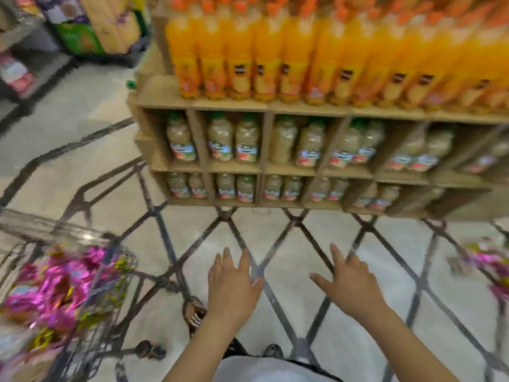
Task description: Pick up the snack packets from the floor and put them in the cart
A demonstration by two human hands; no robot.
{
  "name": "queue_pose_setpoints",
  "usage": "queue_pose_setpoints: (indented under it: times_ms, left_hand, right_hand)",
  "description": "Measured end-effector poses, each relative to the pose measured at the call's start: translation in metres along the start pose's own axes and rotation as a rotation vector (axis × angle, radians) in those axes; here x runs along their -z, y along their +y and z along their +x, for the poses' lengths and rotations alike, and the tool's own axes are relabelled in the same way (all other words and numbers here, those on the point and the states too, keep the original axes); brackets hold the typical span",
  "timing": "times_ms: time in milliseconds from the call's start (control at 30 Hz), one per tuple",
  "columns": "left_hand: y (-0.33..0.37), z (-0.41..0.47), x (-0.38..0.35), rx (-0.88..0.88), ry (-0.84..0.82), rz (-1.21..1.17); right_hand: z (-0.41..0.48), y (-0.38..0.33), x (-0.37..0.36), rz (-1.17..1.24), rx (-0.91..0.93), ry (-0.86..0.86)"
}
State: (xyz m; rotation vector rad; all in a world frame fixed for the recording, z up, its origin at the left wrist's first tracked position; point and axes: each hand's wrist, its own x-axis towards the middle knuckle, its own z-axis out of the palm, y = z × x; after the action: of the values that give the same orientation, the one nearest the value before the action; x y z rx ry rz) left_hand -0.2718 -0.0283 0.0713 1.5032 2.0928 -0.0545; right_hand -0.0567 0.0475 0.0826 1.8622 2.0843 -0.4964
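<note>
1. Several snack packets (pixel 493 260), shiny pink/magenta, lie on the floor (pixel 325 244) at far right, partly cut off by the frame edge; blurred, count unclear.
2. More pink and gold snack packets (pixel 57 285) sit heaped inside the cart (pixel 110 277) at lower left, piled up to the rim.
3. Cart is wire mesh, dark metal, only its near corner and side wall in view; one wheel (pixel 150 350) shows below it on the floor.
4. Left hand (pixel 232 285) is out in front, palm down, fingers spread flat, nothing in it.
5. Right hand (pixel 348 282) is also palm down, fingers and thumb splayed wide, nothing in it.
6. Both hands are over bare floor in the middle, apart from each other, well apart from the packets on the floor and from the cart.
7. Floor is pale tile with dark diamond-pattern lines.
8. Cardboard display shelf (pixel 234 106) stands straight ahead; orange juice bottles (pixel 264 51) line the top in a row.
9. Pale juice bottles with green caps (pixel 234 139) fill the cubbyholes below, two tiers.
10. A sandalled foot (pixel 195 312) shows below the left wrist; light-coloured clothing (pixel 270 368) at bottom centre.
11. More stacked goods (pixel 91 26) at upper left, too blurred to tell what.
</note>
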Motion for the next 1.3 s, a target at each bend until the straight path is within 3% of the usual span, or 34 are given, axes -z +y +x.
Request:
queue_pose_setpoints:
  times_ms: [233,600,800,967,1100,1300]
  left_hand:
    - [0.12,0.007,-0.02,-0.309,-0.097,0.168]
    - [0.29,0.041,-0.061,-0.659,-0.252,0.465]
    - [0.423,0.084,-0.079,-0.879,-0.352,0.553]
    - [0.541,0.118,-0.085,-1.045,-0.329,0.573]
    - [0.61,0.14,-0.098,-1.15,-0.331,0.609]
    - [0.682,0.165,-0.124,-1.164,-0.372,0.657]
  right_hand:
    - [-0.048,0.122,-0.013,0.249,-0.3,0.056]
    - [-0.082,0.244,-0.05,0.579,-0.701,0.053]
    - [-0.069,0.333,-0.035,0.696,-0.932,0.124]
    - [-0.044,0.409,-0.001,0.725,-1.068,0.142]
    - [-0.023,0.457,0.016,0.741,-1.159,0.174]
    - [-0.01,0.513,0.018,0.775,-1.217,0.134]
